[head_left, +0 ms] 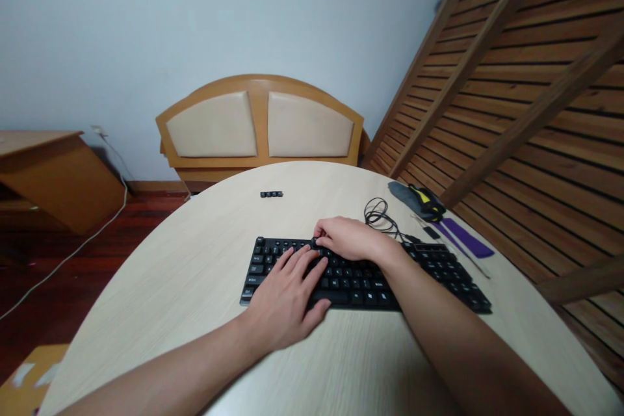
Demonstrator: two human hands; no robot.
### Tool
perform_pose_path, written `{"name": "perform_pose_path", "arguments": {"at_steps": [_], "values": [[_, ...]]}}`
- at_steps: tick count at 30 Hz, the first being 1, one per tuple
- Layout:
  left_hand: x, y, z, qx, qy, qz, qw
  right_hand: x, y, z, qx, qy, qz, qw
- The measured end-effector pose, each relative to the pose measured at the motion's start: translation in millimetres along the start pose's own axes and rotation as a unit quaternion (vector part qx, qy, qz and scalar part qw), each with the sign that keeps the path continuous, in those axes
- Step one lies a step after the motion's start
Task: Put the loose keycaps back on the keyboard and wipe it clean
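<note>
A black keyboard [341, 299] lies on the round table. My left hand [283, 305] rests on its left half, palm down, with the fingers spread over the keys and the thumb near the front edge. Crossing over the upper middle of the keyboard, my right hand [348, 238] has its thumb and forefinger pinched around a small black keycap [314, 242] at the top row. Whether that keycap is seated or loose cannot be made out. Several loose black keycaps [271, 194] stand in a short row farther back on the table.
Behind the keyboard lies its coiled black cable [380, 214]. To the right are a grey and black item with yellow trim [422, 200], a purple strip [465, 237] and a thin rod [468, 257]. Wooden slats [526, 104] lean beyond the pale round table [195, 253].
</note>
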State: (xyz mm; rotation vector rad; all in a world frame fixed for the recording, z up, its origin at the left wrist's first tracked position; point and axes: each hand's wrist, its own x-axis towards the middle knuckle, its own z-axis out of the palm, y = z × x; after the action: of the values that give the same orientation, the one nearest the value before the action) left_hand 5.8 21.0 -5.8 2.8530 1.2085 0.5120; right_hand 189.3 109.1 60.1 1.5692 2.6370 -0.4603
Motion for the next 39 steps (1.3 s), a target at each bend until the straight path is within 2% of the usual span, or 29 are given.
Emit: {"name": "perform_pose_path", "arguments": {"at_steps": [20, 39], "values": [[-0.4, -2.0, 3.5, 0.0, -0.004, 0.001, 1.0, -9.4, -34.2, -4.7, -0.144, 0.025, 0.023, 0.989], [2.6, 0.5, -0.8, -0.013, 0.005, 0.0, 1.0, -12.3, -51.9, 6.4, -0.159, 0.058, 0.044, 0.985]]}}
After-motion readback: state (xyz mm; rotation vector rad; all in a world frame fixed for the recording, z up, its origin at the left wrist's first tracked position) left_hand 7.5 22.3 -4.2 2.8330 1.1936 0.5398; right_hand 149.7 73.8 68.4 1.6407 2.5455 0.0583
